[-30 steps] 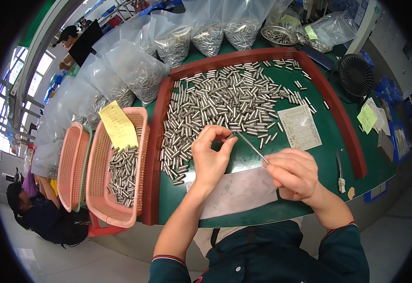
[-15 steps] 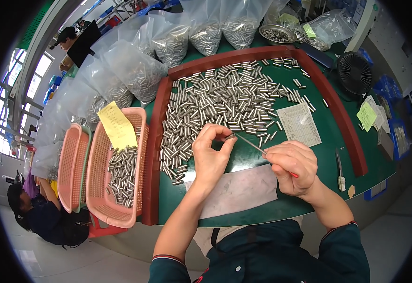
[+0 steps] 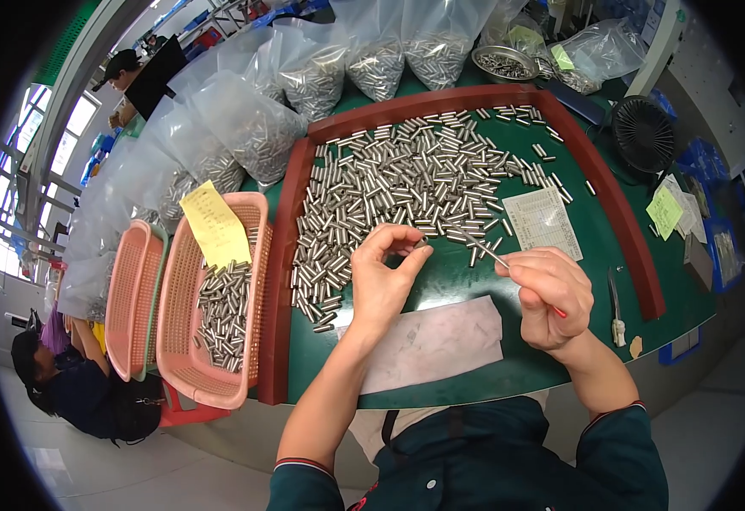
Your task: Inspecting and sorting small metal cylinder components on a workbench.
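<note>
My left hand (image 3: 382,281) pinches a small metal cylinder (image 3: 418,245) between thumb and fingers above the green table. My right hand (image 3: 549,294) grips a thin metal rod with a red end (image 3: 509,266), its tip pointing up-left toward the cylinder, a short gap apart. Behind both hands lies a large heap of loose metal cylinders (image 3: 398,187) inside a red-brown wooden frame (image 3: 280,255). Under my left wrist a grey sheet (image 3: 440,341) lies flat.
Left of the frame a pink basket (image 3: 181,341) holds several cylinders and a yellow note (image 3: 215,226); another pink basket (image 3: 125,298) stands beside it. Clear bags of cylinders (image 3: 244,128) line the back. A printed slip (image 3: 543,223), black fan (image 3: 643,134), and a seated person (image 3: 66,383) at lower left.
My right hand has drawn the rod back to the right, away from my left hand. My left hand stays put, still pinching a cylinder.
</note>
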Motion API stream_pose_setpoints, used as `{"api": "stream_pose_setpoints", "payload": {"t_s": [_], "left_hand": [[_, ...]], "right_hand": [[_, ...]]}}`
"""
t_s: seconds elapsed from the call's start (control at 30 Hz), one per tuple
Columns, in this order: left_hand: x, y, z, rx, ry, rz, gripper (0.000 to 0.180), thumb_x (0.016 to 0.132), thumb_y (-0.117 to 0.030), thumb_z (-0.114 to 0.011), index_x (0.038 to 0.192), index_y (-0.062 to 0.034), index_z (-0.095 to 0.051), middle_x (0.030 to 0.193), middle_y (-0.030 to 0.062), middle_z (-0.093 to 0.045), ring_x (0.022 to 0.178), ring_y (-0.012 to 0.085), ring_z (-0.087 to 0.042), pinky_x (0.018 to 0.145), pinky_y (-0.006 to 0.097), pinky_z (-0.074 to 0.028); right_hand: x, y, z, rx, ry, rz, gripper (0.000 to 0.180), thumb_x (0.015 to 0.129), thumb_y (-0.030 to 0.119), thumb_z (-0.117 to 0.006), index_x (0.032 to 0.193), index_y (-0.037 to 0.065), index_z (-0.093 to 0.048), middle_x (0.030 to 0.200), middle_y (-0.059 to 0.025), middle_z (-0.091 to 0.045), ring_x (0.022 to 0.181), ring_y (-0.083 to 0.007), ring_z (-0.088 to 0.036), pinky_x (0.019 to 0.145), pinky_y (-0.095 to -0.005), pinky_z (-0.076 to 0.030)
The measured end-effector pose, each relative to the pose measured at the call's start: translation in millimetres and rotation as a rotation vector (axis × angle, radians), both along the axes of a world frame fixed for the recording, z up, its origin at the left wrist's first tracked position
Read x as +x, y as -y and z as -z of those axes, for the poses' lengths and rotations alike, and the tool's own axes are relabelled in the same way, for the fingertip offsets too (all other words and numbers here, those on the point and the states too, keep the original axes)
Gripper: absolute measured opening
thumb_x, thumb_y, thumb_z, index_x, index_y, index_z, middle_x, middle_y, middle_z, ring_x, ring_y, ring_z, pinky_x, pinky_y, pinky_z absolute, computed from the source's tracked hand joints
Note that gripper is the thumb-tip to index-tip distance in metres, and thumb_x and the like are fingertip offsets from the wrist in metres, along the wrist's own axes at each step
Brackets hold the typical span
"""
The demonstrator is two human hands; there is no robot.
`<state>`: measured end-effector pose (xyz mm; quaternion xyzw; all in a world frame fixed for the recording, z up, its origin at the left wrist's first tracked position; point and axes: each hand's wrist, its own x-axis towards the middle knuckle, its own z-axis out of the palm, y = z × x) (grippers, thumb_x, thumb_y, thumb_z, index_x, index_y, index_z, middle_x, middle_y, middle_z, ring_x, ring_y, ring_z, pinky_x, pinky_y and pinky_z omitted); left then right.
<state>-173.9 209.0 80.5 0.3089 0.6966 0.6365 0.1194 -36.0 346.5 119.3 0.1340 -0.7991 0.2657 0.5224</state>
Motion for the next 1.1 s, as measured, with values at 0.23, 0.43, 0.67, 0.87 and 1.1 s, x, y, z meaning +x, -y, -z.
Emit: {"api": "stream_pose_setpoints", "payload": {"t_s": [0.23, 0.43, 0.67, 0.87, 1.1], "left_hand": [[0.7, 0.4, 0.9, 0.032, 0.289, 0.089, 0.015, 0.074, 0.001, -0.063, 0.089, 0.0033, -0.06, 0.086, 0.0039, -0.062, 0.075, 0.0077, -0.058, 0.07, 0.019, -0.047], [0.4, 0.7, 1.2, 0.022, 0.308, 0.132, 0.019, 0.075, 0.002, -0.063, 0.094, 0.0033, -0.061, 0.089, 0.0053, -0.063, 0.075, 0.0074, -0.058, 0.07, 0.019, -0.047], [0.5, 1.7, 0.8, -0.007, 0.314, 0.142, 0.02, 0.074, 0.001, -0.064, 0.094, 0.0026, -0.062, 0.086, 0.0037, -0.062, 0.072, 0.006, -0.056, 0.068, 0.018, -0.046], [0.1, 1.3, 6.1, -0.02, 0.244, 0.149, 0.018, 0.075, 0.0, -0.063, 0.093, 0.0022, -0.062, 0.084, 0.0034, -0.062, 0.071, 0.0063, -0.056, 0.067, 0.019, -0.046], [2.0, 1.2, -1.2, -0.009, 0.342, 0.178, 0.016, 0.076, 0.001, -0.061, 0.092, 0.0037, -0.061, 0.082, 0.0044, -0.062, 0.07, 0.0082, -0.058, 0.066, 0.02, -0.047]], "right_hand": [[-2.8, 4.2, 2.8, -0.005, 0.043, -0.023, 0.01, 0.076, 0.008, -0.061, 0.081, 0.001, -0.057, 0.068, -0.0093, -0.06, 0.058, -0.0216, -0.06, 0.05, -0.0277, -0.045], [-4.0, 4.7, 4.4, 0.006, 0.078, -0.015, 0.011, 0.074, 0.007, -0.063, 0.08, 0.002, -0.056, 0.068, -0.0074, -0.06, 0.057, -0.0208, -0.06, 0.05, -0.0276, -0.044], [-4.9, 5.6, 4.6, 0.006, 0.091, -0.011, 0.011, 0.073, 0.006, -0.064, 0.08, 0.002, -0.056, 0.068, -0.0067, -0.06, 0.057, -0.0205, -0.059, 0.05, -0.0278, -0.044], [-5.0, 2.5, 5.4, -0.033, 0.094, 0.017, 0.01, 0.074, 0.005, -0.063, 0.08, 0.002, -0.056, 0.067, -0.0074, -0.06, 0.056, -0.0209, -0.059, 0.049, -0.0285, -0.043], [-2.2, -3.1, 5.0, -0.296, 0.103, -0.006, 0.006, 0.083, 0.002, -0.054, 0.087, -0.002, -0.054, 0.072, -0.0125, -0.063, 0.061, -0.0213, -0.061, 0.054, -0.0265, -0.048]]}}
